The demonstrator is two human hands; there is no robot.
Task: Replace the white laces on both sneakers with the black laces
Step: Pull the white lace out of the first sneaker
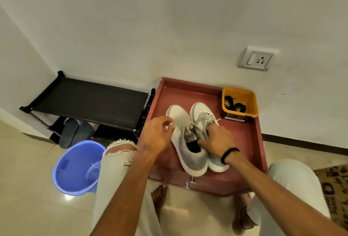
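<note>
Two grey-and-white sneakers stand side by side on a red-brown stand [248, 141], toes toward the wall. My left hand [157, 135] pinches the end of a white lace [189, 126] pulled out sideways from the left sneaker [186, 152]. My right hand [219, 142] lies across the opening of the right sneaker [200, 110], fingers curled on its tongue and the collar between the two shoes. Black laces [233, 104] lie coiled in a yellow tub [248, 102] at the stand's back right corner.
A black shoe rack [88, 102] with dark footwear beneath it stands left of the stand. A blue bucket [75, 168] sits on the floor by my left knee. A wall socket [256, 59] is above the tub. A patterned rug [335, 192] lies at right.
</note>
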